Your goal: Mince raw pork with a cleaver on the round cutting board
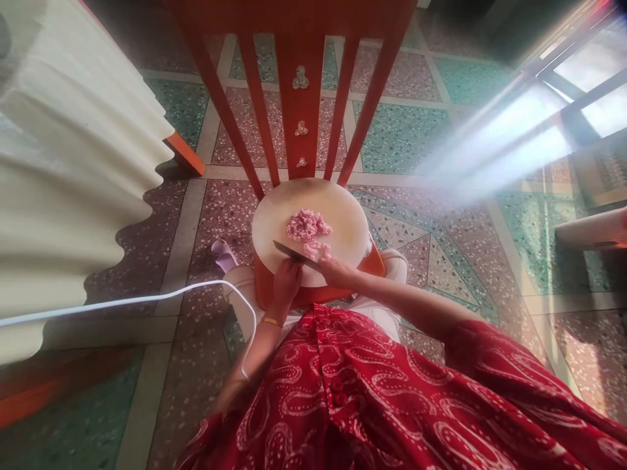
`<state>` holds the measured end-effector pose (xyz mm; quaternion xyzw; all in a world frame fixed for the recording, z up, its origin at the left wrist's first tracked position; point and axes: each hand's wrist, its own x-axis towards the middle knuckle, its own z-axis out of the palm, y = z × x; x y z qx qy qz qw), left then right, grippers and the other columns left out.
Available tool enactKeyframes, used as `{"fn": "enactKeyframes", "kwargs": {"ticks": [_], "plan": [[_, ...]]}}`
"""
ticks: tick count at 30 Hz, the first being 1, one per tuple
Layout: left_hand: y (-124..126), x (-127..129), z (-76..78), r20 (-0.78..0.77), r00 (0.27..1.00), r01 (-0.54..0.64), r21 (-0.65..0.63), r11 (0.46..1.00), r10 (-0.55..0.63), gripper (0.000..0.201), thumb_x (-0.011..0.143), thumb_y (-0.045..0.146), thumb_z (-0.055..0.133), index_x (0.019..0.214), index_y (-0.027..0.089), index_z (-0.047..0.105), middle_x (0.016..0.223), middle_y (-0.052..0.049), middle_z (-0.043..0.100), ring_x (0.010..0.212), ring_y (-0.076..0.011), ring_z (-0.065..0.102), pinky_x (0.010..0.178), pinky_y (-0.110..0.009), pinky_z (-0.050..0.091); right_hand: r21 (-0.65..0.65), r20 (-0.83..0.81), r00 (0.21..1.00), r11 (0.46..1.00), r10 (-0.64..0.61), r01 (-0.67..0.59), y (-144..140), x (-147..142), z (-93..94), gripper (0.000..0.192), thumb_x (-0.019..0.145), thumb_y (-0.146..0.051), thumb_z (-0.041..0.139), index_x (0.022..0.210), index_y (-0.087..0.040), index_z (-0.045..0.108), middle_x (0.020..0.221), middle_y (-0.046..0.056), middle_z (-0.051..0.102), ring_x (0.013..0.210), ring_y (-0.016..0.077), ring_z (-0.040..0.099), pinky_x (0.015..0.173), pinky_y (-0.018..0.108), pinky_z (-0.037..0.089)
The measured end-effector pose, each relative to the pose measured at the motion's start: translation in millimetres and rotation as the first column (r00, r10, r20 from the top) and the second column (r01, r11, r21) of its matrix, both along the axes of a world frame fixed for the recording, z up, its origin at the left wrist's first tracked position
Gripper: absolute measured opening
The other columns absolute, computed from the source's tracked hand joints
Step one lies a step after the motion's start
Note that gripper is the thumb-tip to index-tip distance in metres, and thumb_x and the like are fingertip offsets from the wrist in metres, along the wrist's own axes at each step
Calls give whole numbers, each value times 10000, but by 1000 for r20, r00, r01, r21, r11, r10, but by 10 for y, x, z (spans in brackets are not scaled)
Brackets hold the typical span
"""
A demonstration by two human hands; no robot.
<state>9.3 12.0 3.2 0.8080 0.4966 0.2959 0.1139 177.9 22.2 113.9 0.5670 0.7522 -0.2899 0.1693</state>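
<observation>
A pile of chopped pink meat (306, 225) lies on a round, pale cutting board (267, 219). A few lighter pieces sit apart from the pile, close to the knife. My right hand (337, 271) is closed around the handle end of the knife (287, 250), whose dark blade slants up and left across the board's near half. On the near side of the blade is my left hand (287, 279), its fingers curled in against the knife. Whether those fingers pinch the blade or a scrap of meat is hidden.
The board rests on an orange-red wooden chair (300, 111) with a slatted back. A white cable (147, 298) runs from the left to my left forearm. A pale pleated cloth (88, 150) hangs at left. Terrazzo floor (406, 134) surrounds the chair; bright light falls at right.
</observation>
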Motion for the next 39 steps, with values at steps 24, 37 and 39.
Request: {"fn": "enactKeyframes", "kwargs": {"ticks": [24, 37, 39], "plan": [[90, 20, 61, 82, 993, -82, -6, 997, 82, 210, 875, 196, 455, 1050, 181, 571, 1143, -109, 557, 1113, -219, 494, 941, -384, 435, 108, 60, 994, 991, -91, 84, -144, 200, 174, 535, 892, -174, 364, 1403, -140, 208, 906, 126, 675, 827, 240, 658, 653, 290, 481], [69, 16, 13, 43, 994, -97, -34, 995, 99, 194, 894, 219, 442, 952, 173, 623, 934, -96, 625, 904, -223, 555, 831, -389, 467, 72, 77, 995, 995, 64, -69, -77, 158, 56, 580, 857, -116, 382, 1411, -105, 213, 1034, 194, 637, 933, 254, 637, 728, 330, 499], [65, 20, 11, 76, 994, -77, -50, 996, 81, 202, 897, 217, 438, 968, 166, 620, 956, -101, 626, 930, -222, 557, 852, -385, 464, 21, 78, 993, 995, 92, -94, -5, 174, 40, 546, 863, -129, 389, 1392, -117, 259, 992, 179, 651, 902, 252, 646, 729, 332, 496]]}}
